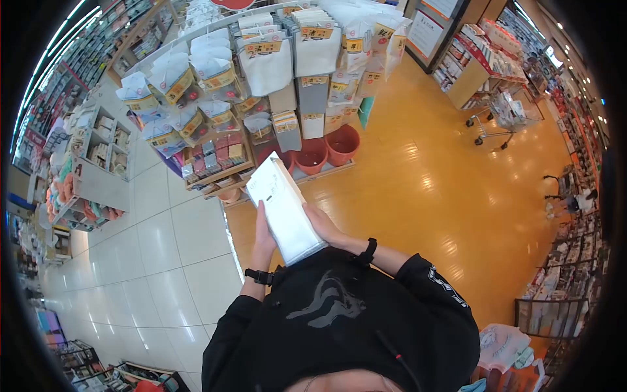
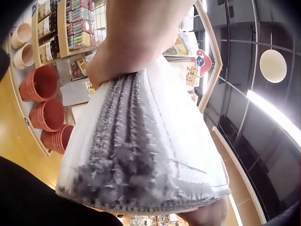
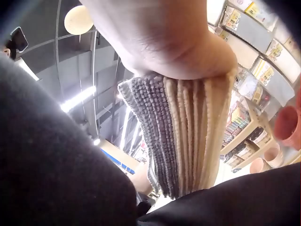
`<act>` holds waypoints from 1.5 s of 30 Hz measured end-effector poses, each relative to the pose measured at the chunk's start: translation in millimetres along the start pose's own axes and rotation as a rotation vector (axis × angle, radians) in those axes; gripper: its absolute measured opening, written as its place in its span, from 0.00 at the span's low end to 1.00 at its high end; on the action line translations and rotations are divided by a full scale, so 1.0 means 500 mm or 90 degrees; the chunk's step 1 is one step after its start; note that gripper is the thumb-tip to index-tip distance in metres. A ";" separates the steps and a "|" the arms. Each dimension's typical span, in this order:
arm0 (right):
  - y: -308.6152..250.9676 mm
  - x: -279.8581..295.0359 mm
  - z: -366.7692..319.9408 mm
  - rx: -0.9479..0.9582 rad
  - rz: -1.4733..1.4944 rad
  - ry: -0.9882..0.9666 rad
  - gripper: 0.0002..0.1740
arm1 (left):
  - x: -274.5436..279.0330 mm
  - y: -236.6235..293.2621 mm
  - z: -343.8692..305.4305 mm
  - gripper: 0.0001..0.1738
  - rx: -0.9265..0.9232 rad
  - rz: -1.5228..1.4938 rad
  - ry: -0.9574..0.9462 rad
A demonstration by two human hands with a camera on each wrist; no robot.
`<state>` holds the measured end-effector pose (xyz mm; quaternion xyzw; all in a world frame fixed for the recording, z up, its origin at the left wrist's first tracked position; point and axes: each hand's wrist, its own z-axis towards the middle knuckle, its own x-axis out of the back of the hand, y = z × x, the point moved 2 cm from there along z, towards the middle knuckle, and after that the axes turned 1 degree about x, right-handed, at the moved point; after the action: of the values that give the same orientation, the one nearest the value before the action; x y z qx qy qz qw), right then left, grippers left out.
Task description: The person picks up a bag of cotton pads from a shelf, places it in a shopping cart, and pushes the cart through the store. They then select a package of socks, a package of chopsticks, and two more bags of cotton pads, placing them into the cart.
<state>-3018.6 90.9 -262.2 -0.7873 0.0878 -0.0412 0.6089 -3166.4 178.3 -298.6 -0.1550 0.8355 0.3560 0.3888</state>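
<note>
Both hands hold a thick stack of folded cloths (image 1: 285, 212) in front of the chest. Its upper face is white with small print. In the left wrist view the stack's end (image 2: 127, 155) has grey fuzzy layers between white ones. Grey ribbed layers beside cream ones make up the cloths (image 3: 188, 132) in the right wrist view. The left hand (image 1: 264, 234) grips the left side, thumb along the edge. On the opposite side the right hand (image 1: 321, 223) grips the stack. The fingers beneath it are hidden in the head view.
Just ahead stands a display rack hung with packaged cloths (image 1: 268, 65). Red plastic pots (image 1: 311, 157) and boxes of small goods (image 1: 215, 157) sit at its base. A shopping cart (image 1: 506, 114) is at the far right. White tiles (image 1: 150, 242) meet orange flooring (image 1: 418, 196) underfoot.
</note>
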 end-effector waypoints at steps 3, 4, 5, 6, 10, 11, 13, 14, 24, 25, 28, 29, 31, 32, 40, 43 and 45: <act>-0.011 0.027 -0.020 -0.026 0.100 -0.018 0.29 | -0.018 -0.026 0.001 0.36 0.000 -0.003 0.003; -0.009 0.039 -0.030 -0.030 0.125 -0.012 0.28 | -0.025 -0.040 0.003 0.36 0.020 -0.020 -0.018; -0.009 0.053 -0.042 -0.029 0.125 -0.018 0.28 | -0.033 -0.056 0.006 0.36 0.040 -0.038 -0.039; -0.009 0.070 -0.056 -0.020 0.126 0.005 0.27 | -0.051 -0.069 0.004 0.36 0.035 -0.039 -0.037; 0.022 0.149 -0.115 0.019 0.086 0.099 0.26 | -0.105 -0.164 -0.007 0.35 0.136 -0.061 -0.045; 0.037 0.169 -0.134 0.010 0.089 0.097 0.26 | -0.115 -0.193 -0.006 0.34 0.172 -0.060 -0.054; 0.062 0.224 -0.167 0.056 0.126 0.122 0.25 | -0.150 -0.245 -0.010 0.34 0.182 -0.045 -0.037; 0.080 0.251 -0.180 0.053 0.123 0.122 0.25 | -0.162 -0.276 -0.005 0.34 0.210 -0.044 -0.050; 0.081 0.394 -0.352 0.073 0.297 0.243 0.34 | -0.326 -0.413 -0.030 0.38 0.262 0.150 -0.125; 0.073 0.403 -0.369 0.097 0.239 0.260 0.34 | -0.338 -0.419 -0.035 0.38 0.266 0.156 -0.124; 0.087 0.443 -0.401 0.150 0.138 0.265 0.33 | -0.363 -0.442 -0.051 0.39 0.250 0.195 -0.150; 0.091 0.455 -0.407 0.181 0.088 0.245 0.33 | -0.364 -0.453 -0.053 0.39 0.245 0.183 -0.152; 0.072 0.471 -0.429 0.183 0.111 0.220 0.29 | -0.358 -0.484 -0.064 0.40 0.242 0.167 -0.151; 0.065 0.479 -0.436 0.189 0.130 0.192 0.27 | -0.350 -0.498 -0.061 0.39 0.252 0.115 -0.158; 0.029 0.501 -0.496 0.257 -0.020 0.171 0.18 | -0.315 -0.562 -0.076 0.37 0.388 -0.177 -0.180; 0.015 0.492 -0.514 0.312 -0.040 0.214 0.18 | -0.321 -0.566 -0.077 0.37 0.388 -0.158 -0.257; 0.014 0.496 -0.526 0.352 -0.026 0.246 0.18 | -0.333 -0.575 -0.076 0.37 0.391 -0.145 -0.311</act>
<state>-2821.2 -207.6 -212.2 -0.5716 0.1710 -0.2242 0.7706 -2924.4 -52.8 -291.7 -0.0344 0.7637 0.0712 0.6408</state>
